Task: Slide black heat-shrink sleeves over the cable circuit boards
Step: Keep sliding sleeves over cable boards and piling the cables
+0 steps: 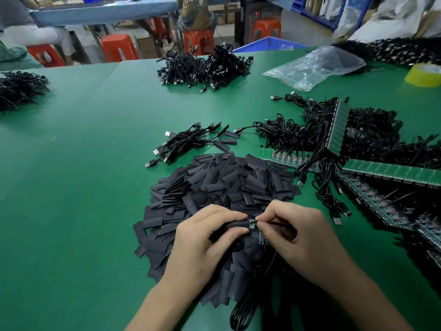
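Sleeve (235, 225), gripped by left hand (202, 237) fingers, meets circuit board (252, 224) pinched by right hand (300, 232).

Black sleeve (235, 226) partly over small green board (252, 224), above flat sleeve heap (214, 187).

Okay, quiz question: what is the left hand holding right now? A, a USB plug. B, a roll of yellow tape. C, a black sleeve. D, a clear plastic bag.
C: the left hand grips a black sleeve, whose end meets the small circuit board that the right hand pinches, above the pile of loose sleeves.
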